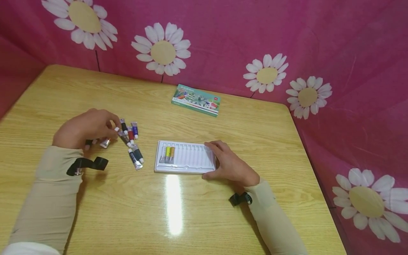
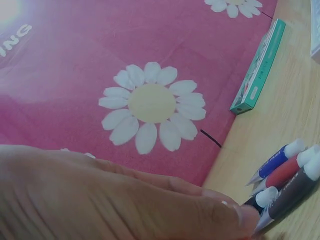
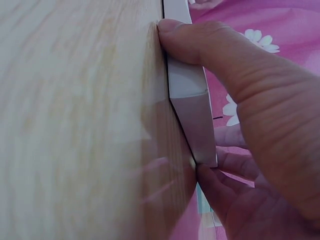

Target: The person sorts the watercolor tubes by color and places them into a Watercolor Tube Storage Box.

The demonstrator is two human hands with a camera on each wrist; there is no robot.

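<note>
My left hand [image 1: 87, 129] is at the left of the table, over some paint tubes. Its thumb and index finger pinch a paint tube; a white cap shows at the fingertips and the body is mostly hidden. Beside them lie several tubes, among them a red tube [image 1: 131, 135], a blue tube [image 1: 135, 129] and a dark grey tube [image 2: 292, 192]. My right hand [image 1: 231, 164] grips the right end of a white plastic tray [image 1: 183, 170], thumb on the near edge, fingers at the far edge. White, yellow [image 1: 168, 154] and ochre tubes [image 1: 172, 155] fill its leftmost slots.
A green printed box [image 1: 196, 100] lies near the far edge of the wooden table [image 1: 127, 212]. Behind the table hangs a pink cloth [image 1: 216, 46] with white daisies. Black straps [image 1: 87, 164] circle both wrists.
</note>
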